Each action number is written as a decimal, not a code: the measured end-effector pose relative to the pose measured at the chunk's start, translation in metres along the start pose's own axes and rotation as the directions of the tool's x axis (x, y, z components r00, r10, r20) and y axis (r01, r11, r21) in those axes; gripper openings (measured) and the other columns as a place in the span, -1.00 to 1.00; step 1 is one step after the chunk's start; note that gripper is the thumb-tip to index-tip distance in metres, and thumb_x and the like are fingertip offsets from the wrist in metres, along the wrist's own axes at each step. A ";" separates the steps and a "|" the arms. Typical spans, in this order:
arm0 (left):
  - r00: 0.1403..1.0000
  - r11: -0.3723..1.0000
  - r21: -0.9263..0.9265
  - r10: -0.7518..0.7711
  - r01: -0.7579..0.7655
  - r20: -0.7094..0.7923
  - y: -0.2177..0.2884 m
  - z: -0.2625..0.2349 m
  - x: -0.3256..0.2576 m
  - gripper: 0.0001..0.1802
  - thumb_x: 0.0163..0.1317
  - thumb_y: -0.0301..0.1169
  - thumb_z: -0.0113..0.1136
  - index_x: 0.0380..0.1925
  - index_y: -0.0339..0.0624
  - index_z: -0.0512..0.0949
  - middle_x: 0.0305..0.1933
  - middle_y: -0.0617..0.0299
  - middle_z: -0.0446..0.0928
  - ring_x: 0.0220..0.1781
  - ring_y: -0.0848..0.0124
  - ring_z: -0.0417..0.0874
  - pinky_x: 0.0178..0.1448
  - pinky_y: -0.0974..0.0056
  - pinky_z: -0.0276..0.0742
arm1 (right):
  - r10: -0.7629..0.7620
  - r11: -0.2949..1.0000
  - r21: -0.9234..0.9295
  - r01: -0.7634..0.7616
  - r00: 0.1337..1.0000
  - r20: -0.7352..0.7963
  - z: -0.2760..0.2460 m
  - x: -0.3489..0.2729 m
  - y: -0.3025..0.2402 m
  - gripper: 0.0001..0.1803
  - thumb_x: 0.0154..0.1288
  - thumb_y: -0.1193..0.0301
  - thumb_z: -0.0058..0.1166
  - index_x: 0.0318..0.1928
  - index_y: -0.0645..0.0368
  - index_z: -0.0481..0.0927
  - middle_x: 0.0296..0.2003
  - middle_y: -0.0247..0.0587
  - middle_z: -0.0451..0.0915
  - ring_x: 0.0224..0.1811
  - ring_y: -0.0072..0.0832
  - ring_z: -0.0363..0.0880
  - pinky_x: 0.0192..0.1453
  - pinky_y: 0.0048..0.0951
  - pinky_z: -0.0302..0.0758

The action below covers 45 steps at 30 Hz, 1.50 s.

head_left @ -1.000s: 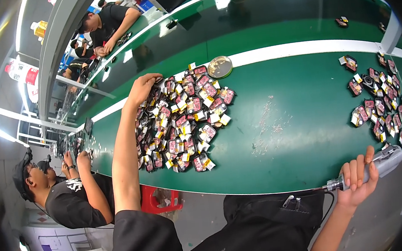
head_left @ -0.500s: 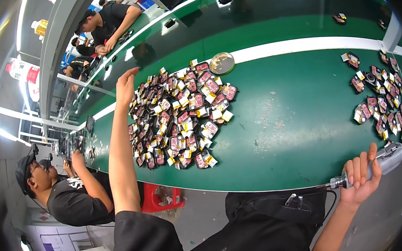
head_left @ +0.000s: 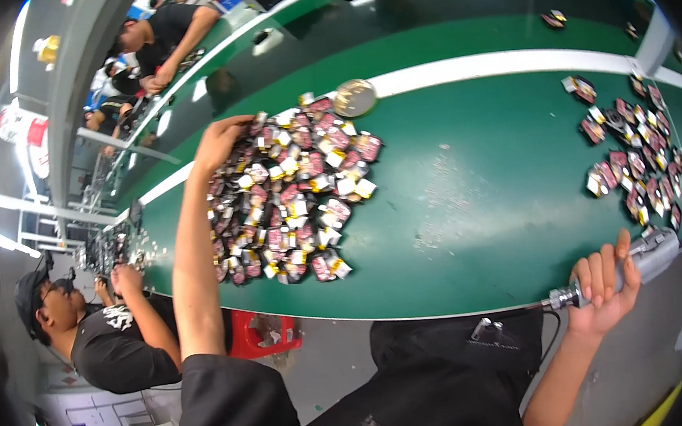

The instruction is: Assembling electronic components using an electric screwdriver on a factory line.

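My left hand [head_left: 221, 145] reaches to the far left edge of a large pile of small electronic modules [head_left: 306, 179]. Its fingers are stretched out and the fingertips touch the pile's far edge; no module shows lifted in them. The modules have black casings, pinkish-red boards and white-and-yellow tabs. At the right, near the table's front edge, my right hand [head_left: 603, 291] is wrapped round a grey electric screwdriver [head_left: 655, 256]. The driver lies nearly level, its thin bit pointing left along the edge, apart from any module.
A round, shallow clear dish [head_left: 355, 98] stands behind the pile. Tiny loose pieces [head_left: 445, 200] lie scattered mid-table. A smaller group of modules [head_left: 636, 151] sits at the right. Co-workers sit at left and across the line. A red stool [head_left: 264, 333] stands below the table.
My left hand has come down onto the pile's far edge, its fingers now among the modules. The whole view has shifted slightly, while my right hand keeps its hold on the screwdriver.
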State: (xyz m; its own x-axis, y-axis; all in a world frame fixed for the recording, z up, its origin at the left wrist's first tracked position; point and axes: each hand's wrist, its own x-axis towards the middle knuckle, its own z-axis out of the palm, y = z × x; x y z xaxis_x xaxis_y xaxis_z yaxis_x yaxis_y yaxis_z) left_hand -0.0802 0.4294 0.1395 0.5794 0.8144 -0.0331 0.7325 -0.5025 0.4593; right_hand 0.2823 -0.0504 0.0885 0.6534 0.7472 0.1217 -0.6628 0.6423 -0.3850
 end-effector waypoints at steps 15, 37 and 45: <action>0.783 0.777 0.129 0.622 -0.616 0.000 0.208 0.084 -0.085 -0.74 0.02 -0.64 0.27 -0.23 -0.26 0.59 -0.16 0.11 0.57 -0.13 0.19 0.61 -0.05 0.21 0.53 | 0.031 0.998 0.057 -0.033 0.999 0.030 -0.004 0.004 0.001 -0.88 0.37 0.39 -0.17 -0.20 0.17 0.30 -0.75 -0.44 0.19 -0.78 -0.63 0.17 -0.56 -0.49 0.27; 0.937 0.816 -0.460 0.298 -0.350 -0.184 0.249 0.156 -0.174 -0.89 0.19 -0.68 0.09 -0.28 -0.38 0.54 -0.46 0.14 0.61 -0.44 0.45 0.67 -0.32 0.42 0.58 | 0.040 0.993 0.105 -0.047 0.997 0.068 -0.007 0.006 0.001 -0.85 0.38 0.37 -0.21 -0.20 0.19 0.35 -0.73 -0.43 0.23 -0.75 -0.61 0.21 -0.49 -0.48 0.28; 0.951 0.603 -0.740 0.251 -0.299 -0.179 0.284 0.205 -0.200 -0.86 0.15 -0.73 0.16 -0.28 -0.41 0.59 -0.41 0.09 0.64 -0.43 0.41 0.69 -0.32 0.43 0.60 | 0.004 0.998 0.067 -0.016 0.986 0.165 0.011 0.009 0.002 -0.83 0.37 0.35 -0.19 -0.18 0.17 0.39 -0.73 -0.43 0.27 -0.75 -0.60 0.23 -0.48 -0.47 0.30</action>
State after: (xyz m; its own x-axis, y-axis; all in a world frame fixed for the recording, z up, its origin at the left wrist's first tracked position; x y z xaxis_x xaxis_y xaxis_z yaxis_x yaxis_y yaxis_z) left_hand 0.0853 0.0640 0.0947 0.6711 0.7004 0.2429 0.0043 -0.3314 0.9435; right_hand 0.2830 -0.0402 0.0990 0.5812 0.7679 0.2693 -0.6960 0.6406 -0.3244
